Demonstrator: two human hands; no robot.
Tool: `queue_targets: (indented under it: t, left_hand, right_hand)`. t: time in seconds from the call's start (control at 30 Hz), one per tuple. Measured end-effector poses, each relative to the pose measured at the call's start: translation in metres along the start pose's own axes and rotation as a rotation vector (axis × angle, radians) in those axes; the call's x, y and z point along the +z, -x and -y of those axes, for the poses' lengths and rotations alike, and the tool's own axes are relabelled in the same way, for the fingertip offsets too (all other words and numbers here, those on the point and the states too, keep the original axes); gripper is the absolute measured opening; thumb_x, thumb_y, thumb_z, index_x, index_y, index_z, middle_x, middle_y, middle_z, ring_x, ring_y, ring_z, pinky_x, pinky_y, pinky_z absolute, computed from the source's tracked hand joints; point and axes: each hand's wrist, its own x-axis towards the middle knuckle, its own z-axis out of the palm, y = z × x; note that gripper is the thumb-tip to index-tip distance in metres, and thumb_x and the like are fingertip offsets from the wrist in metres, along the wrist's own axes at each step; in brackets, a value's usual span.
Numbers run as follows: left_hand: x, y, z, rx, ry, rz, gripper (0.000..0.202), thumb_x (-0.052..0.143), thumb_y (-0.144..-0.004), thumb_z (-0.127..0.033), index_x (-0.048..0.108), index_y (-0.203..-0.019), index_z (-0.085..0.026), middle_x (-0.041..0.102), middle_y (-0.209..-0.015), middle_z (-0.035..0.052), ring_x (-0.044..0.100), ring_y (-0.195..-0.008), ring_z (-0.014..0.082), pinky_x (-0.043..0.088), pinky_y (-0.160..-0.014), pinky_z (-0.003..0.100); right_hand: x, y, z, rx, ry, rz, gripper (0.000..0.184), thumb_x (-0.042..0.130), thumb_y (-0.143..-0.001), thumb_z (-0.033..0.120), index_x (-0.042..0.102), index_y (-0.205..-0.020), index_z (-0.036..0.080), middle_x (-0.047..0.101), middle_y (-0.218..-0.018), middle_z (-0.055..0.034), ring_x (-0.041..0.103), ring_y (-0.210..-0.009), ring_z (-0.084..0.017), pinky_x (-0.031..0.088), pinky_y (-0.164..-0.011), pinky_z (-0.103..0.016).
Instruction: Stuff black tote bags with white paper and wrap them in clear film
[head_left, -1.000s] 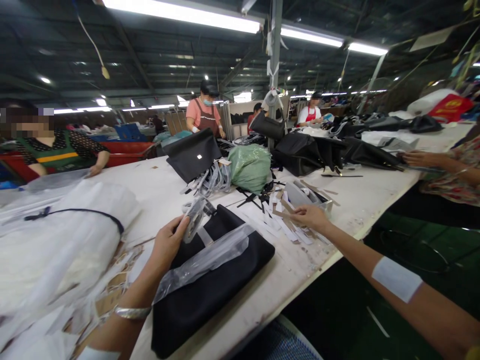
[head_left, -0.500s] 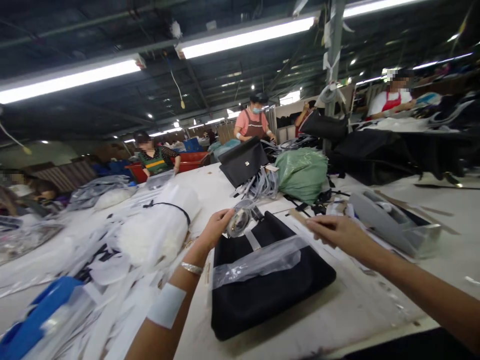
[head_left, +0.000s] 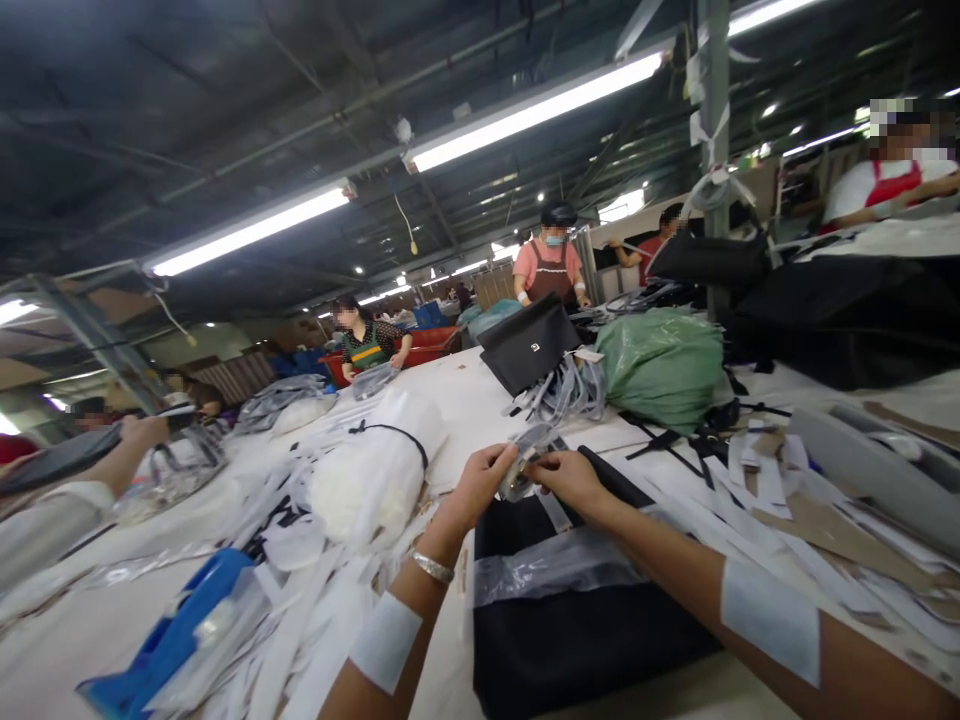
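Note:
My left hand (head_left: 478,487) and my right hand (head_left: 568,474) meet above a flat black bag (head_left: 570,620) that lies on the white table (head_left: 480,395). Both pinch a small clear plastic-wrapped item (head_left: 525,462) between their fingers. A clear plastic sheet (head_left: 559,565) lies across the bag under my right forearm. A silver bracelet and a white patch show on my left arm, another white patch on my right forearm.
A white bundle tied with a dark cord (head_left: 375,470) lies left of the bag, a blue object (head_left: 169,640) at the near left. A green sack (head_left: 660,362), a black bag (head_left: 532,342), paper strips (head_left: 772,480) and a grey tray (head_left: 877,470) lie beyond. Several people work around the table.
My right hand came in from the strips on the right to join my left hand on the plastic-wrapped item. The view swung left and up.

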Motion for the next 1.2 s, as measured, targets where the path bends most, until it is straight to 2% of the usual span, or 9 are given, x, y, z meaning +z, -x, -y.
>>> queue_targets:
  t: [0.17,0.3,0.37,0.47,0.6,0.87,1.03,1.1,1.2]
  left_hand:
    - [-0.001,0.003,0.008,0.018,-0.041,-0.014,0.055,0.053,-0.092,-0.064,0.072,-0.095,-0.012,0.066,-0.082,0.0037,0.056,-0.077,0.019,0.045,-0.067,0.025]
    - [0.0,0.006,0.01,0.033,-0.076,0.004,0.055,0.05,-0.094,-0.063,0.074,-0.1,-0.013,0.068,-0.087,0.004,0.059,-0.083,0.0215,0.048,-0.074,0.027]
    - [0.003,0.011,0.009,0.045,-0.102,0.014,0.053,0.05,-0.095,-0.061,0.074,-0.105,-0.014,0.07,-0.093,0.0047,0.061,-0.089,0.0236,0.049,-0.081,0.029]
    - [0.01,0.021,0.006,0.066,-0.168,-0.003,0.046,0.053,-0.096,-0.055,0.074,-0.11,-0.016,0.072,-0.104,0.005,0.062,-0.099,0.0255,0.048,-0.09,0.031]
    - [0.018,0.031,0.008,0.115,-0.273,0.011,0.038,0.051,-0.1,-0.046,0.073,-0.113,-0.019,0.072,-0.101,0.0044,0.063,-0.095,0.0226,0.048,-0.088,0.03]
    - [0.026,0.039,0.015,0.177,-0.37,-0.118,0.031,0.061,-0.098,-0.035,0.07,-0.125,-0.025,0.068,-0.108,0.0071,0.06,-0.106,0.0233,0.046,-0.098,0.032]
    - [0.034,0.038,0.024,0.159,-0.306,-0.138,0.026,0.063,-0.096,-0.03,0.072,-0.12,-0.025,0.069,-0.11,0.0066,0.06,-0.109,0.0239,0.046,-0.102,0.035]
    - [0.036,0.038,0.029,0.114,-0.203,-0.207,0.039,0.069,-0.092,-0.031,0.065,-0.13,-0.024,0.064,-0.123,0.0082,0.061,-0.106,0.0234,0.049,-0.098,0.035]
    - [0.037,0.037,0.033,-0.076,0.042,-0.261,0.087,0.08,-0.082,-0.036,0.032,-0.154,-0.025,0.052,-0.14,0.0138,0.066,-0.088,0.0189,0.056,-0.081,0.033]
  right_hand:
    - [0.016,0.003,-0.013,0.022,-0.266,-0.002,0.039,0.082,-0.064,0.054,0.077,-0.074,0.016,0.065,-0.058,-0.0025,0.056,-0.053,-0.015,0.039,-0.05,-0.026]
    - [0.021,0.011,-0.026,0.062,-0.496,0.055,0.048,0.086,-0.061,0.054,0.079,-0.091,0.017,0.074,-0.085,-0.0066,0.065,-0.073,-0.019,0.051,-0.062,-0.026]
    - [0.021,0.015,-0.031,0.097,-0.588,0.079,0.046,0.088,-0.059,0.05,0.079,-0.091,0.018,0.074,-0.095,-0.0077,0.068,-0.081,-0.02,0.055,-0.068,-0.026]
    - [0.018,0.022,-0.036,0.147,-0.687,0.111,0.033,0.091,-0.056,0.04,0.078,-0.08,0.02,0.075,-0.088,-0.0071,0.07,-0.081,-0.021,0.058,-0.07,-0.026]
    - [0.008,0.023,-0.046,0.277,-0.748,0.137,0.029,0.089,-0.051,0.026,0.076,-0.076,0.023,0.075,-0.082,-0.0076,0.071,-0.076,-0.025,0.06,-0.058,-0.026]
    - [0.003,0.029,-0.038,0.388,-0.797,0.183,0.04,0.085,-0.058,0.045,0.076,-0.092,0.026,0.072,-0.112,-0.0101,0.07,-0.096,-0.031,0.064,-0.063,-0.029]
    - [0.008,0.03,-0.036,0.404,-0.778,0.124,0.035,0.087,-0.057,0.04,0.074,-0.084,0.022,0.074,-0.098,-0.0109,0.071,-0.084,-0.028,0.062,-0.059,-0.027]
    - [0.008,0.033,-0.035,0.343,-0.789,0.142,0.032,0.087,-0.061,0.039,0.073,-0.083,0.02,0.074,-0.09,-0.0093,0.071,-0.08,-0.025,0.061,-0.062,-0.027]
    - [0.008,0.038,-0.03,0.267,-0.796,0.198,0.034,0.088,-0.065,0.042,0.073,-0.082,0.017,0.072,-0.076,-0.0066,0.068,-0.069,-0.021,0.059,-0.063,-0.026]
